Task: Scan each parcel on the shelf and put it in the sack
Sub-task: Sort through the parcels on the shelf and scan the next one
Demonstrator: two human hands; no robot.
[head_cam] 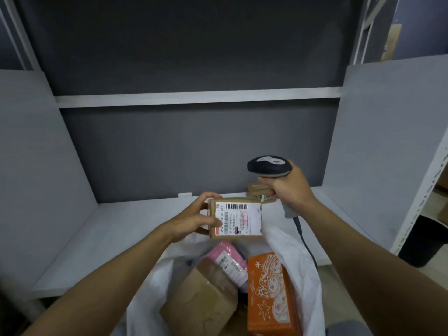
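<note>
My left hand (194,220) grips a small brown parcel (238,218) by its left side, its white barcode label facing up, above the sack's mouth. My right hand (288,186) holds a black and grey barcode scanner (268,166) by the handle, its head above and just right of the parcel. Another small brown parcel (257,190) lies on the white shelf (135,221) behind my right hand, partly hidden. The white sack (300,263) stands open below, holding a pink parcel (230,263), a brown box (203,301) and an orange box (271,294).
The shelf bay has white side panels (388,141) and a dark grey back wall. An upper shelf board (194,97) crosses above. The scanner's cable (308,246) hangs down over the sack's right side. A dark bin (426,241) stands on the floor at the right.
</note>
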